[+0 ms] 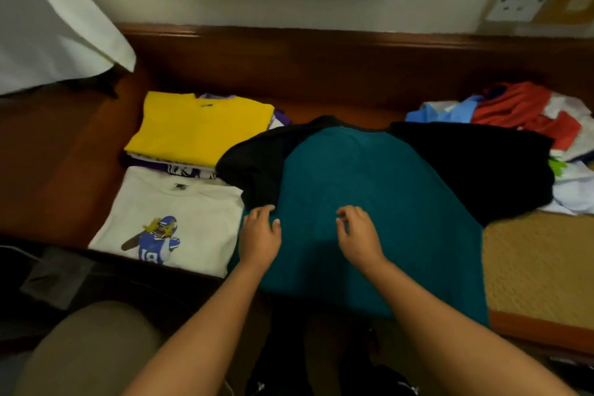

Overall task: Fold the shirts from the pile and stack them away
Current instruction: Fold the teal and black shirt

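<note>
The teal shirt (379,202) lay flat, collar away from her, its black left sleeve (254,167) touching the left hand (259,235), whose grip hung loosely curled like the right hand (359,235).

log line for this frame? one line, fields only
stage: teal shirt spread flat, unfolded | left hand: touching black sleeve | right hand: over shirt, empty | folded: yellow shirt, white shirt
</note>
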### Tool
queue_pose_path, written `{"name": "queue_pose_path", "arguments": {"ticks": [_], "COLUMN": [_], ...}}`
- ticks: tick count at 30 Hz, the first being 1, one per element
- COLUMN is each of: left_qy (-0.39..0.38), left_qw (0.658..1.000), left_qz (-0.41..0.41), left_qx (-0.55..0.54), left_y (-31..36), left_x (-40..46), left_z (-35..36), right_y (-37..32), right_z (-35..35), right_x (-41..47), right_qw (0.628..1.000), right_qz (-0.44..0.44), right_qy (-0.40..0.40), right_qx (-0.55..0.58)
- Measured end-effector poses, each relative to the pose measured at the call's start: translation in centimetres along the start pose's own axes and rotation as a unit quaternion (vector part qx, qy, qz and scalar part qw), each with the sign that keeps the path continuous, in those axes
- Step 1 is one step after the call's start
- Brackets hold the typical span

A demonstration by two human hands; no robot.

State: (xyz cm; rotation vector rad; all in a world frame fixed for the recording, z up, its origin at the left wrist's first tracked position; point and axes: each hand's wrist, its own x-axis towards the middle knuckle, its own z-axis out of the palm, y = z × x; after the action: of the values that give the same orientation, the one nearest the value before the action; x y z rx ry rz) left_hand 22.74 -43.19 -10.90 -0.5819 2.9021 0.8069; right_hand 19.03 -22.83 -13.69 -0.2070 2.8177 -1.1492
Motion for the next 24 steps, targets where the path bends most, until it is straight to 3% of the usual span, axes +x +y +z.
{"name": "queue_pose_path", "arguments": {"ticks": [3, 8, 12, 16, 19, 24], "left_qy": [0.036, 0.072, 0.057, 0.074, 0.070, 0.019], "left_qw": [0.999, 0.991, 0.997, 0.994, 0.992, 0.989], "left_qz": [-0.009, -0.104, -0.025, 0.076, 0.103, 0.103], "left_qx": [0.017, -0.032, 0.056, 0.035, -0.031, -0.100], "left_y": [-2.5, -6.2, -8.0, -9.0, -8.7, -6.3], "left_x": [4.6, 13.1, 17.6, 18.9, 19.8, 25.4], "left_z": [-2.4, -5.5, -6.2, -6.3, -7.6, -12.3], "right_y": [-3.7, -8.9, -12.2, -12.1, -11.6, -12.2], "right_z": [2.5, 7.0, 9.2, 10.3, 10.2, 8.3], "right_x": [4.8, 13.7, 21.1, 25.5, 27.1, 30.3], "right_qw": [0.999, 0.994, 0.988, 0.964, 0.961, 0.975], "right_qz": [-0.037, -0.028, -0.010, 0.018, 0.002, 0.000], "right_qy": [-0.032, -0.082, -0.131, -0.200, -0.159, -0.104], "right_qx": [-0.020, -0.063, -0.083, -0.175, -0.227, -0.196]}}
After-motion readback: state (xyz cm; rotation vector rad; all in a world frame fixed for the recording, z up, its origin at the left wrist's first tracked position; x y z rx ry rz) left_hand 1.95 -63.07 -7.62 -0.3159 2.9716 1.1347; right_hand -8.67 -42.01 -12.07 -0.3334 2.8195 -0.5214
